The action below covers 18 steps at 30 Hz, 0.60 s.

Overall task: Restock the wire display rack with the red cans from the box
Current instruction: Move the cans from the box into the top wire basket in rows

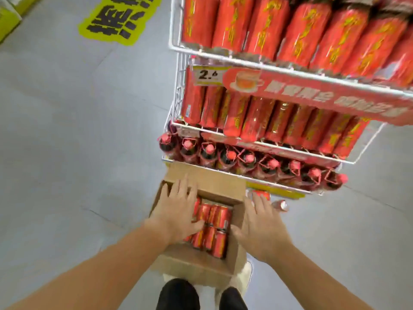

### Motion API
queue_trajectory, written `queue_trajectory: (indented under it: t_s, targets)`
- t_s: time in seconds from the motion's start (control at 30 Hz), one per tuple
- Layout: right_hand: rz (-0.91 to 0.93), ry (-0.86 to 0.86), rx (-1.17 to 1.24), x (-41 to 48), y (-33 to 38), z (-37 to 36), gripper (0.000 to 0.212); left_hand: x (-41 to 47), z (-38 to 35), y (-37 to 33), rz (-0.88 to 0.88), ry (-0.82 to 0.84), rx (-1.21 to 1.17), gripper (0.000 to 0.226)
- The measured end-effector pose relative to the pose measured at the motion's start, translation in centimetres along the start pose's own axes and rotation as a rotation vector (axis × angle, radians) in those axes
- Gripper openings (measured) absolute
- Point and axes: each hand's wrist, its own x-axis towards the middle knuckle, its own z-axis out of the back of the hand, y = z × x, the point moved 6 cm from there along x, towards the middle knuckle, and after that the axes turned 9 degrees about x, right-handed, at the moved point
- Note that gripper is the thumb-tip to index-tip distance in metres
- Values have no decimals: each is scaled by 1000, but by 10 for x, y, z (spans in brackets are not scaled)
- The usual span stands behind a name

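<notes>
Bright, even, diffuse light, with only faint, soft shadows on the grey floor (67,142) beside the box (205,182). Motion-smeared throughout, worst on the red cans (301,30) at the upper right corner of the wire rack (245,61). Bowed by wide-angle distortion toward the edges. Mild sheen on can sides.

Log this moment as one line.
stage: hands over box | left hand: open, over red cans | right hand: open, at box's right wall | held: nothing | wire rack: visible tiers stocked

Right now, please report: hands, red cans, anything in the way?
Left hand open over brown cardboard box, right hand open at its right wall. Red cans inside, none held. Loose can on floor.
</notes>
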Motion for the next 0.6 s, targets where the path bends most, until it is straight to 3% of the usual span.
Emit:
queue_trajectory:
  t_s: [0.33, 0.6]
  targets:
    - [-76, 168, 136, 67, -42, -210, 94, 37, -231, -24, 15, 201, -52, 105]
    - [-211, 194, 266, 105, -67, -324, 101, 78, -346, -43, 13, 308, -90, 105]
